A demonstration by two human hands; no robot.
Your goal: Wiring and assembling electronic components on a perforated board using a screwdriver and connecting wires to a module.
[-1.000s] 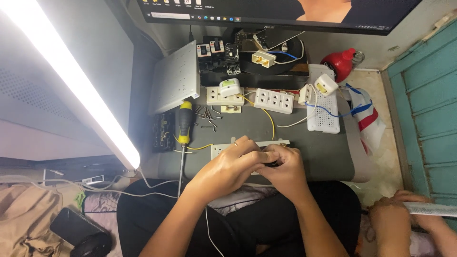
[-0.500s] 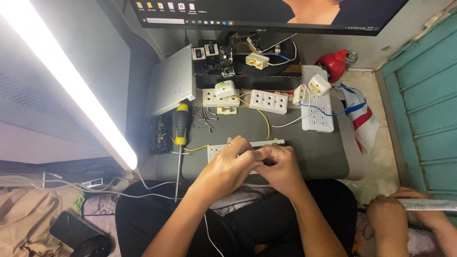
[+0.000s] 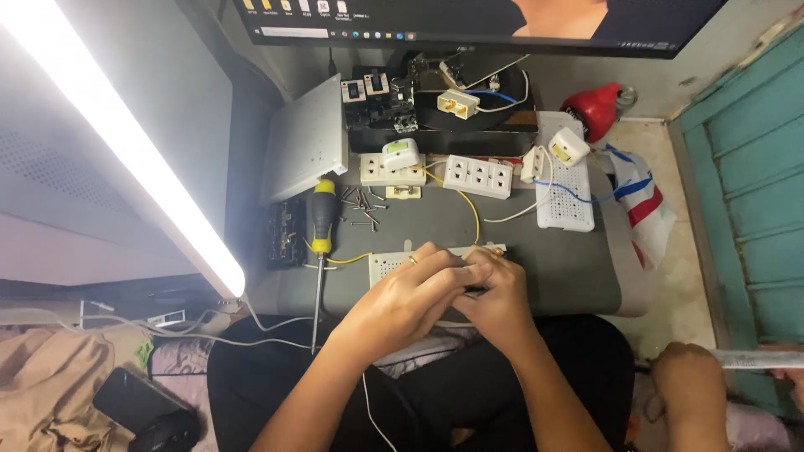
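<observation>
- The left hand (image 3: 410,293) and the right hand (image 3: 496,295) meet at the near edge of a grey work surface (image 3: 569,268), fingers curled together over a white socket strip (image 3: 387,264).
- Both hands close on the strip; the left covers its middle, the right pinches its right end, where a small dark part shows between the fingers, too hidden to tell what it is.
- A yellow wire (image 3: 466,202) runs from the strip's right end up toward the back of the surface.
- A screwdriver (image 3: 321,234) with a yellow and black handle lies just left of the strip, tip pointing toward the person.
- Loose screws (image 3: 365,209) lie scattered behind it.
- Further back sit a white three-socket block (image 3: 477,176) and a white perforated board (image 3: 564,188).
- A bright tube lamp (image 3: 126,142) slants across the left.
</observation>
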